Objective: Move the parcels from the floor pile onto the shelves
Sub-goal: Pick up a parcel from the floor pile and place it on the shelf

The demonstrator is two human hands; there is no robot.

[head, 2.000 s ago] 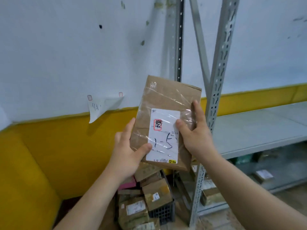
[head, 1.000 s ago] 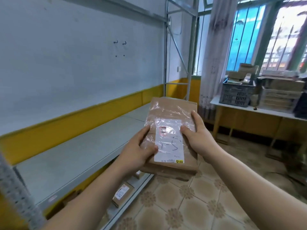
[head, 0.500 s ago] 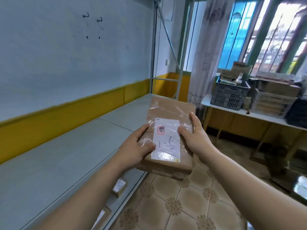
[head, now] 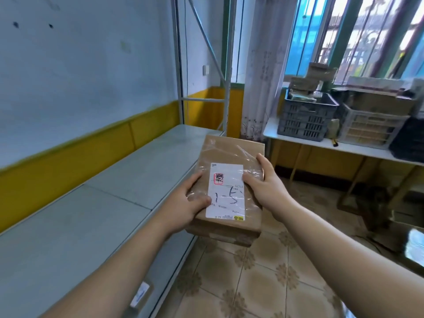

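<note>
Hands hold one parcel between them. Your left hand (head: pixel 185 203) curls round its left edge with the thumb laid across the top face, just beside the white label (head: pixel 227 191). Your right hand (head: pixel 263 187) grips the right edge, thumb on top at the label's other side and fingers wrapped round the side. The parcel (head: pixel 231 152) is a brown cardboard box bound in clear film, held nearly flat with the label up and handwritten marks facing you. It sits over the front edge of the grey shelf (head: pixel 114 203), partly above the shelf and partly above the floor; you cannot tell whether its underside touches the shelf. The shelf stretches away at 9 o'clock from the parcel, backed by a pale wall (head: pixel 80 65) with a yellow band (head: pixel 68 161) along its foot. At 12 o'clock a metal upright (head: pixel 226 65) of the rack rises behind the parcel. At 7 o'clock, on a lower level, a small package (head: pixel 141 294) shows under the shelf edge. Patterned tile floor (head: pixel 252 283) spreads at 5 o'clock. At 2 o'clock, well apart, a white counter (head: pixel 321 145) carries a dark crate (head: pixel 305 120) loaded with boxes and, just beside it, a pale crate (head: pixel 369 129). A sheer curtain (head: pixel 261 65) hangs at 1 o'clock beside the barred window (head: pixel 344 42).
</note>
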